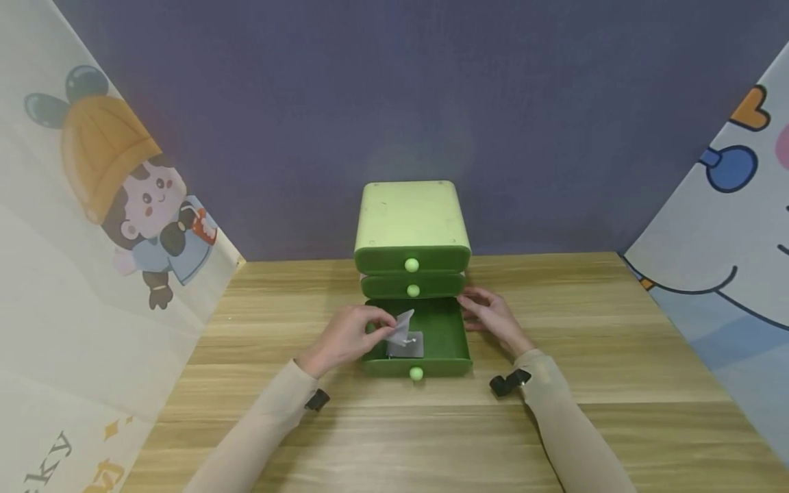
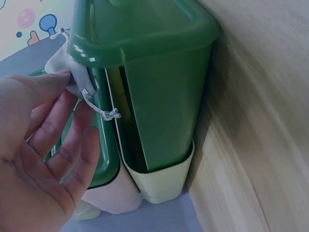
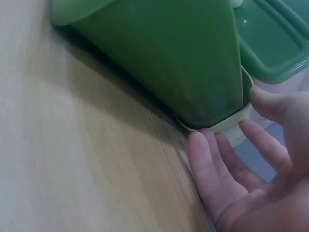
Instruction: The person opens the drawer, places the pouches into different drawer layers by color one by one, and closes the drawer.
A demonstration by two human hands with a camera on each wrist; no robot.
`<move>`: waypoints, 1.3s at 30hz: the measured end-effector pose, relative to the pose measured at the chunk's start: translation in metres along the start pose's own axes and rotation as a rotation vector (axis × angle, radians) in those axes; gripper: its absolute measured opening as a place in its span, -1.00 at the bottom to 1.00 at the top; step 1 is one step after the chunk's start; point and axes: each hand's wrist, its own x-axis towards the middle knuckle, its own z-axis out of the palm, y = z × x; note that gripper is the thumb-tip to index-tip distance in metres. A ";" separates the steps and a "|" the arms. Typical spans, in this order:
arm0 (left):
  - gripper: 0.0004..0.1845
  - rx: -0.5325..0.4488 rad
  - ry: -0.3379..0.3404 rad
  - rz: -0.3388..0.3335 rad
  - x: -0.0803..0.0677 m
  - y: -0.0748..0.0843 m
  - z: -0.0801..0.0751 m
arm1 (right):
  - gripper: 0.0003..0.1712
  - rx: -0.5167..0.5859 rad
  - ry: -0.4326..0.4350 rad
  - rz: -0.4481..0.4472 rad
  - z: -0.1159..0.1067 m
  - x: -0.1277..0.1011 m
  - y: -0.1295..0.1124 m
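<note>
Fingers (image 1: 376, 318) of left hand (image 1: 348, 335) pinch a small grey pouch (image 1: 403, 329) over the open bottom drawer (image 1: 446, 342), frame centre; right hand (image 1: 493, 316) fingers relaxed, touching green drawer unit (image 1: 411, 219) | purple back wall (image 1: 394, 89) | cartoon side panels (image 1: 92, 226) | wooden tabletop (image 1: 616, 356)

Wood-grain desk (image 1: 616, 383) underneath, pale and streaky. Behind it a plain purple backdrop (image 1: 394, 103). On the left hangs a cartoon sheet (image 1: 117, 205) showing a child in an orange hat; on the right, another sheet (image 1: 733, 233) with blue shapes and an orange heart.
</note>
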 end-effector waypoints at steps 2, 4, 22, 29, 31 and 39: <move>-0.87 0.004 -0.008 0.008 0.001 0.002 0.001 | -0.23 0.002 0.000 0.000 0.000 0.000 0.000; -0.87 0.008 -0.015 0.012 0.003 0.003 0.003 | -0.23 0.003 0.001 0.001 0.000 -0.001 -0.001; -0.87 -0.012 -0.065 -0.035 0.011 0.001 0.013 | -0.22 -0.008 -0.001 0.000 -0.001 -0.002 0.000; -0.87 0.000 -0.069 -0.038 0.014 -0.001 0.016 | -0.22 -0.012 -0.005 -0.012 0.000 -0.003 -0.001; -0.88 0.001 -0.070 -0.036 0.014 -0.001 0.016 | -0.22 -0.012 -0.003 -0.015 0.000 -0.003 -0.001; -0.88 0.014 -0.064 -0.011 0.019 0.002 0.020 | -0.23 -0.008 -0.003 -0.019 -0.002 -0.003 -0.001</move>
